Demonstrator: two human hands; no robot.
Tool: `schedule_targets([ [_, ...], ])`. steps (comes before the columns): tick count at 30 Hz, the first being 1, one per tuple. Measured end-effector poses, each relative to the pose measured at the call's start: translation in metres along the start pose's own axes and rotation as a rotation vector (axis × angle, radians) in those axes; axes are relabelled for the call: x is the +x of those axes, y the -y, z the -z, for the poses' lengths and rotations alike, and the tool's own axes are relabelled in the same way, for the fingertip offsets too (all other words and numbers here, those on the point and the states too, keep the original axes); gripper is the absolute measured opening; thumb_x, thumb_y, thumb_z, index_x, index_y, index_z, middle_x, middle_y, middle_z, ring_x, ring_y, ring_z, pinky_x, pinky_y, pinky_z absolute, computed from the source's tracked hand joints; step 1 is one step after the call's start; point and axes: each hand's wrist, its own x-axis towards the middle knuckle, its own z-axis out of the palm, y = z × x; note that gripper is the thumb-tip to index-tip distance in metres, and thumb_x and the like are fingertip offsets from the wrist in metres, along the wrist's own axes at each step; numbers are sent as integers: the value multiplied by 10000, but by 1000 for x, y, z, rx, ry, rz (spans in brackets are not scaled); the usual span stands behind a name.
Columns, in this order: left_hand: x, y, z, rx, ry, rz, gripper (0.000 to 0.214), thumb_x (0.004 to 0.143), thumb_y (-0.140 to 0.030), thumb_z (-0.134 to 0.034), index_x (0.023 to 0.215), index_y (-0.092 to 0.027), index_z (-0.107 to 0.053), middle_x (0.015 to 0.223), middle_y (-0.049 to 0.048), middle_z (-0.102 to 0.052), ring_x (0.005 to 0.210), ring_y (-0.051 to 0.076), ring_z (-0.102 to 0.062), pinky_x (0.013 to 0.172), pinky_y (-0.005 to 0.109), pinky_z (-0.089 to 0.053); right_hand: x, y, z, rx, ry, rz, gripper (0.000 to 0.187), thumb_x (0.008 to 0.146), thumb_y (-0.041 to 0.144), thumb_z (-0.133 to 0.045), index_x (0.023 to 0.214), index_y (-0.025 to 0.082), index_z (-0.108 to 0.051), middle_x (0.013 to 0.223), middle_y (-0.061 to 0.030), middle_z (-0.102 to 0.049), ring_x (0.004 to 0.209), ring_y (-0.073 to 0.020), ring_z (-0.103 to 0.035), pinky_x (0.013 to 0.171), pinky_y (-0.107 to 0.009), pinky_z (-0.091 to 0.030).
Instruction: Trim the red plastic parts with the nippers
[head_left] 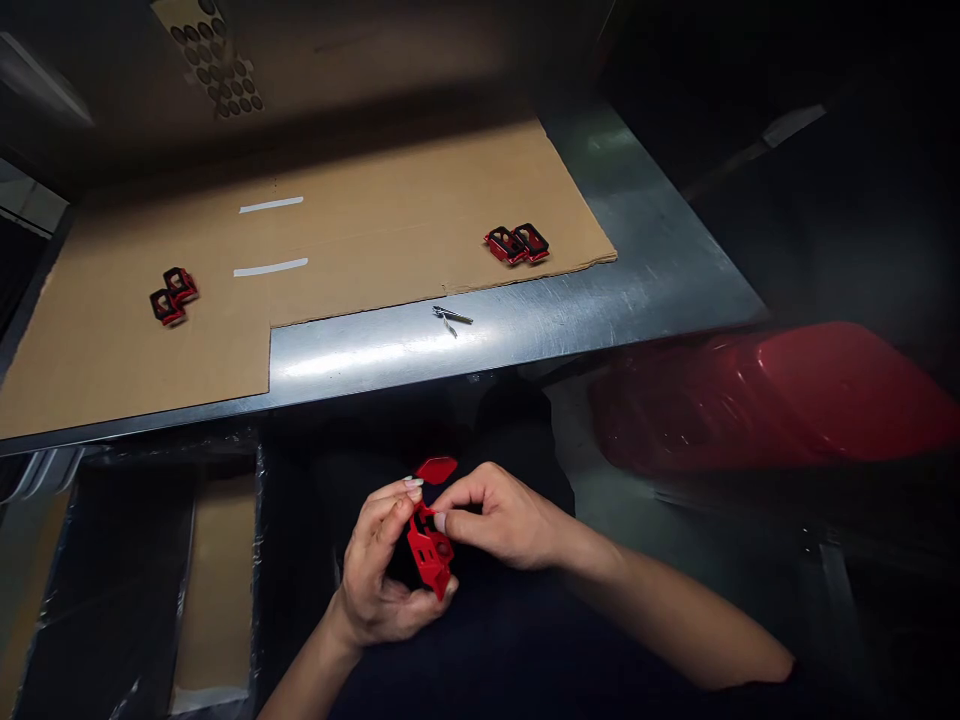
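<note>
My left hand (382, 570) is wrapped round a small angular red plastic part (431, 555), with its thumb at the lower tip and its fingers along the left side. The part has slots, a round recess and a dark inside. A flat red piece (437, 470) shows just above my left fingertips; whether it belongs to the same part I cannot tell. My right hand (506, 520) pinches at the part's upper right edge, thumb and forefinger close together. Anything small between those fingertips is hidden. Both hands are in front of my body, below the table edge.
Cardboard (375, 240) covers much of the metal table (360, 355). A red-and-black pair of parts (174, 296) lies left, another pair (517, 243) right. Nail clippers (452, 318) lie near the front edge. A red glossy bin-like object (772, 400) stands right, an open box (217, 590) lower left.
</note>
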Motion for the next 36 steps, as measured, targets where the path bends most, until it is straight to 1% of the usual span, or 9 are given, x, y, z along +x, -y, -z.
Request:
schedule_targets([
  [3, 0, -1, 0, -4, 5, 4, 790, 813, -359, -759, 1493, -159, -410, 1206, 171, -637, 1152, 340, -645, 886, 548, -609, 0, 3, -1, -29, -6, -2, 268, 818, 177, -515, 602, 148, -670, 505, 56, -433, 484, -68, -356, 472, -206, -279],
  [9, -1, 0, -1, -43, 11, -1, 789, 790, -328, -782, 1476, -142, -438, 1218, 169, -625, 1166, 334, -640, 918, 537, -605, 4, 5, -7, -134, -98, -94, 200, 761, 173, -561, 602, 148, -679, 502, 49, -512, 481, -68, -420, 456, -203, -269],
  [14, -6, 1, -2, -213, -24, 191, 755, 797, -402, -775, 1448, -174, -469, 1262, 175, -612, 1193, 337, -635, 939, 536, -597, 8, 2, -9, -120, -151, -94, 482, 935, 361, -517, 510, 149, -598, 460, 18, -510, 437, -75, -428, 444, -218, -290],
  [16, -8, 0, -3, -344, -65, 275, 736, 801, -457, -767, 1429, -198, -483, 1252, 165, -612, 1191, 332, -644, 964, 530, -588, 8, -5, -8, -85, -210, -86, 498, 974, 429, -490, 612, 144, -682, 518, 4, -565, 484, -92, -500, 478, -215, -348],
  [20, -7, -3, -3, -524, -83, 382, 733, 811, -477, -765, 1435, -246, -456, 1281, 159, -612, 1236, 338, -635, 1009, 525, -569, 5, -22, -4, 30, -275, -53, 289, 931, 353, -600, 1135, 190, -723, 698, 9, -681, 671, -143, -654, 688, -264, -516],
  [22, -5, -4, -3, -566, -70, 414, 729, 821, -468, -761, 1442, -262, -441, 1317, 161, -608, 1263, 342, -621, 1025, 530, -559, 4, -28, -4, 70, -255, 15, 464, 876, 278, -672, 1333, 233, -612, 963, -25, -748, 879, -176, -700, 858, -324, -542],
  [25, -2, -6, -5, -596, -55, 421, 715, 840, -421, -754, 1454, -263, -423, 1361, 163, -589, 1285, 325, -609, 1039, 511, -553, 2, -34, -5, 184, -149, 94, 559, 842, 239, -707, 1382, 241, -561, 1290, -78, -674, 1098, -209, -672, 955, -361, -535],
  [30, -2, -6, -7, -507, -38, 410, 747, 818, -356, -779, 1461, -229, -422, 1363, 167, -580, 1312, 310, -578, 1071, 493, -527, 0, -41, -4, 300, -17, 55, 443, 882, 273, -672, 1307, 167, -603, 999, -62, -747, 918, -180, -696, 862, -330, -535],
  [36, -7, -2, -10, -469, 4, 459, 784, 811, -353, -778, 1481, -241, -386, 1387, 178, -557, 1293, 327, -586, 1047, 510, -536, -1, -45, -1, 342, 30, 30, 411, 852, 296, -696, 1233, 147, -656, 885, -36, -732, 812, -153, -674, 796, -293, -512],
])
